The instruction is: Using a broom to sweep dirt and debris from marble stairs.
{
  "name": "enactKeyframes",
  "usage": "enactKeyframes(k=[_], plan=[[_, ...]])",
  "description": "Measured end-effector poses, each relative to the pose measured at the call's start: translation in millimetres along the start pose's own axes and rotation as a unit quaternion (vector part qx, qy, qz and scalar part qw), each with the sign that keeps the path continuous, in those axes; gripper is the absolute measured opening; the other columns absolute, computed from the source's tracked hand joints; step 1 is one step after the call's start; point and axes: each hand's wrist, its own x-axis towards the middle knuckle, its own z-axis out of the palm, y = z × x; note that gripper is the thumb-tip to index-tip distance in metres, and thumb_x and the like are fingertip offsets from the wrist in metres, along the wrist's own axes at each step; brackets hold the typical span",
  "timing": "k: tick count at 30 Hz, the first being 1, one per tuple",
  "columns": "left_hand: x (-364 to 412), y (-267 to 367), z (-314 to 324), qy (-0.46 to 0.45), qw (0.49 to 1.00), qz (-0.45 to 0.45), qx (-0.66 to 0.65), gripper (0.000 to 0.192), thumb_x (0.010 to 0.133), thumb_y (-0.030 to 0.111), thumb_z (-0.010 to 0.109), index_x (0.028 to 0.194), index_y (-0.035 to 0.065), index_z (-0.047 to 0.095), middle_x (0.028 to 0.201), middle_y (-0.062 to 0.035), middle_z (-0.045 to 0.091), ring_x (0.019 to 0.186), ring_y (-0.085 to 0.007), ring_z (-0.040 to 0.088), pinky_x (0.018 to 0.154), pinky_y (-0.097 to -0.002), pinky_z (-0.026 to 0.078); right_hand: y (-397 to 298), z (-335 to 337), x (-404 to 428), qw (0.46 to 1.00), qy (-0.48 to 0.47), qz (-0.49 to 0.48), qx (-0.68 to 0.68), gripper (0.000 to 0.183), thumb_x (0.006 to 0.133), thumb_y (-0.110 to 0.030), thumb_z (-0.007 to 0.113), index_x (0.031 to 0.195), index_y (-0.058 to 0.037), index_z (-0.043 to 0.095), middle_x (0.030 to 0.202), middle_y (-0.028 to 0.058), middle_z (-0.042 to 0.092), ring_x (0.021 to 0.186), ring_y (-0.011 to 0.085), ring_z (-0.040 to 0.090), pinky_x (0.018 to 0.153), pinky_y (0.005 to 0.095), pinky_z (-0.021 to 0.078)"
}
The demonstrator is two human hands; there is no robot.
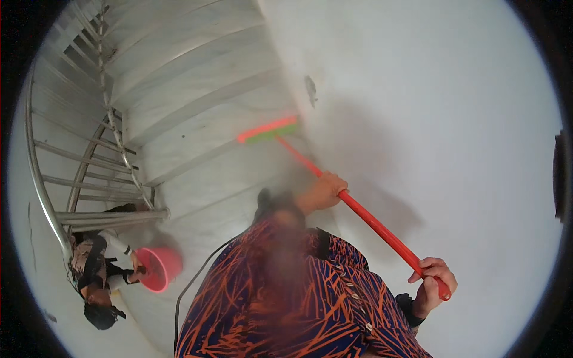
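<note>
I hold a long-handled floor scrubber or wiper (376, 226) with a red pole; I cannot tell which kind it is. Its narrow red and green head (268, 129) is blurred and lies at a step, close to the wall. My left hand (329, 190) grips the pole partway down. Around the pole's top end, the fingers of my right hand (434, 284) are closed. The pole slants from the lower right up to the head. Pale stair treads (201, 121) rise beyond the head.
A white wall (447, 112) with a chipped patch (310, 91) borders the stairs on the right. On the left stands a metal stair railing (114, 217). Beside it another person (96, 268) bends over a pink bucket (169, 268). A dark cable (192, 279) hangs at my left side.
</note>
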Motion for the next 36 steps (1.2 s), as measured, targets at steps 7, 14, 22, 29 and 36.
enactKeyframes(k=[7, 14, 22, 29, 36], plan=[[-44, 12, 26, -0.039, 0.997, -0.049, 0.048, 0.006, 0.077, 0.015, 0.067, 0.078, 0.0091, 0.065, 0.078, -0.0094, 0.063, 0.086, -0.0302, 0.061, 0.078, -0.0423, 0.041, 25, -38, 3, 0.996, -0.083, -0.004, 0.016, 0.013, 0.074, -0.004, 0.056, 0.075, 0.0085, 0.058, 0.085, 0.0254, 0.063, 0.048, 0.0241, 0.062, 0.048, 0.0327, 0.0534], [-29, -1, 50, 0.026, 0.994, -0.039, 0.095, 0.005, 0.079, 0.012, 0.065, 0.077, 0.0086, 0.063, 0.078, -0.0106, 0.062, 0.083, -0.0310, 0.059, 0.077, -0.0432, 0.039, 95, -79, -6, 0.992, -0.078, -0.067, 0.075, 0.007, 0.073, 0.000, 0.058, 0.073, 0.0061, 0.060, 0.082, 0.0223, 0.065, 0.050, 0.0244, 0.064, 0.050, 0.0341, 0.0539], [45, -65, 28, -0.007, 0.993, 0.043, 0.109, 0.010, 0.081, 0.015, 0.066, 0.076, 0.0097, 0.060, 0.077, -0.0090, 0.060, 0.084, -0.0316, 0.057, 0.078, -0.0432, 0.040, 125, -36, 7, 0.997, -0.009, -0.008, 0.077, 0.012, 0.078, -0.001, 0.057, 0.086, 0.0078, 0.059, 0.099, 0.0269, 0.062, 0.061, 0.0285, 0.065, 0.060, 0.0392, 0.0561], [90, -128, 3, -0.042, 0.995, 0.036, 0.083, 0.009, 0.078, 0.014, 0.067, 0.074, 0.0109, 0.060, 0.078, -0.0080, 0.060, 0.087, -0.0305, 0.057, 0.081, -0.0428, 0.042, 113, 34, 48, 0.998, 0.027, 0.054, 0.015, 0.012, 0.082, -0.003, 0.053, 0.090, 0.0038, 0.058, 0.104, 0.0234, 0.061, 0.062, 0.0257, 0.065, 0.062, 0.0393, 0.0562], [133, -154, -43, -0.035, 0.996, 0.051, 0.057, 0.004, 0.077, 0.012, 0.066, 0.076, 0.0119, 0.062, 0.079, -0.0086, 0.062, 0.089, -0.0298, 0.058, 0.082, -0.0427, 0.043, 71, 94, 111, 0.993, 0.074, 0.091, 0.035, 0.010, 0.083, -0.004, 0.054, 0.090, 0.0007, 0.058, 0.104, 0.0223, 0.061, 0.062, 0.0267, 0.064, 0.063, 0.0392, 0.0561]])
